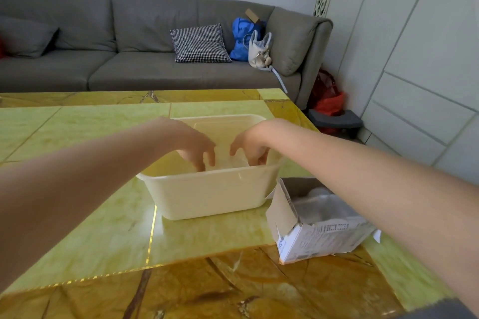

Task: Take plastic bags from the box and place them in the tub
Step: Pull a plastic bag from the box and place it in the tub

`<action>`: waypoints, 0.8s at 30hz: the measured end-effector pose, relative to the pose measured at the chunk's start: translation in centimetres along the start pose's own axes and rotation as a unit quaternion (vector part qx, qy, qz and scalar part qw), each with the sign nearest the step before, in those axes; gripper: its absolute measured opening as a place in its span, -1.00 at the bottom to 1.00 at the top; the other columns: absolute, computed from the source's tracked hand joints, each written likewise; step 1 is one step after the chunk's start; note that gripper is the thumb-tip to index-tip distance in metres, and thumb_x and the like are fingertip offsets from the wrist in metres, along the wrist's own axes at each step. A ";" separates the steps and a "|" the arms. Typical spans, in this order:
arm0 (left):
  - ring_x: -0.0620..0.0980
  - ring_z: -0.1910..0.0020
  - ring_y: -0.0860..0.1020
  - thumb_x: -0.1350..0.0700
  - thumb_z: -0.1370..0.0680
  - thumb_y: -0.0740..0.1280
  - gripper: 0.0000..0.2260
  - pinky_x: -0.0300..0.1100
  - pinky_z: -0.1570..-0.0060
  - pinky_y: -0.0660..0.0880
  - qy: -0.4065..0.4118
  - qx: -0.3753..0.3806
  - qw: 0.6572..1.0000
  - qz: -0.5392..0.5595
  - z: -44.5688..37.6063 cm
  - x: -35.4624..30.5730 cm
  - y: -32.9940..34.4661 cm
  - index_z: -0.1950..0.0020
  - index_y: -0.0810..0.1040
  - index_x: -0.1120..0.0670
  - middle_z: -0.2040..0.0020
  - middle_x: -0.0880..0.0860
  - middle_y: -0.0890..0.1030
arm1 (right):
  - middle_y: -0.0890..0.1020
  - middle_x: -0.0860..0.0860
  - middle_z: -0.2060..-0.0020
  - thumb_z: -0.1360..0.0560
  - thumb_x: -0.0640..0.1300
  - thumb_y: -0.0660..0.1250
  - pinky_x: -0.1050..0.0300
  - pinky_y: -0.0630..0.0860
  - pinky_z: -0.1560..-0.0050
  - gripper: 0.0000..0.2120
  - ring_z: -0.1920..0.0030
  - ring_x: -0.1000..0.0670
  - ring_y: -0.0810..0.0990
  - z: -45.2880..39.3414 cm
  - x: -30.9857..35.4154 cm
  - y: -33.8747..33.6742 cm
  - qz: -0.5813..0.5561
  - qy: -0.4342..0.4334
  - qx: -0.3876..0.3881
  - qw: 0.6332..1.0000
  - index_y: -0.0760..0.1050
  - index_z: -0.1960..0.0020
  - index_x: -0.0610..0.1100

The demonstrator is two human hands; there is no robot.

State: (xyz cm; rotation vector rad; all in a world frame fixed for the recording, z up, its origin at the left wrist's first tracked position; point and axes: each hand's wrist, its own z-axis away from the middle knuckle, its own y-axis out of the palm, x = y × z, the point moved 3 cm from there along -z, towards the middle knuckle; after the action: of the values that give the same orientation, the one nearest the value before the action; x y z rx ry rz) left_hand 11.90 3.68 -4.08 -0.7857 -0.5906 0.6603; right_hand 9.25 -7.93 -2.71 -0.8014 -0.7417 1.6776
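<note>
1. A cream plastic tub (207, 194) stands on a yellow-green marbled table (90, 215), near its right side.
2. Both of the person's arms reach forward over the near rim, and both hands are down inside the tub.
3. The left hand (198, 149) points its fingers downward, loosely bent, with the tips at a pale, clear plastic bag (233, 162) lying on the tub's floor.
4. The right hand (250, 149) does the same on the bag's right side, fingers curled down onto the film.
5. The bag is nearly see-through and the tub wall hides the fingertips, so whether either hand pinches it or only presses on it cannot be told.
6. Just right of the tub, under the right forearm, sits an open cardboard box (311, 235) with torn flaps; more crumpled clear plastic bags (318, 204) show inside it.
7. Behind the table stands a grey sofa (129, 59).
</note>
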 end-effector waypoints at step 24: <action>-0.12 0.16 0.52 0.06 -0.56 0.28 -0.73 -0.29 0.14 0.49 -0.046 0.008 0.992 0.114 2.1 1.0 -0.5 -0.23 0.54 0.09 0.15 -0.09 0.54 | 0.47 -0.16 -0.28 -0.53 -0.16 0.33 0.01 0.54 -0.19 -0.64 -0.14 -0.12 0.59 -0.8 0.2 -0.1 -0.173 -0.021 0.019 0.984 0.46 -0.28 -0.28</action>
State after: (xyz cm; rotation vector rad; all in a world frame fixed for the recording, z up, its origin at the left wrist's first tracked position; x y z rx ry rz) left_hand 11.28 5.01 -2.24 -0.8183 -0.5829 0.9128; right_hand 9.93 -7.67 -3.10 -0.5727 -0.8248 1.3937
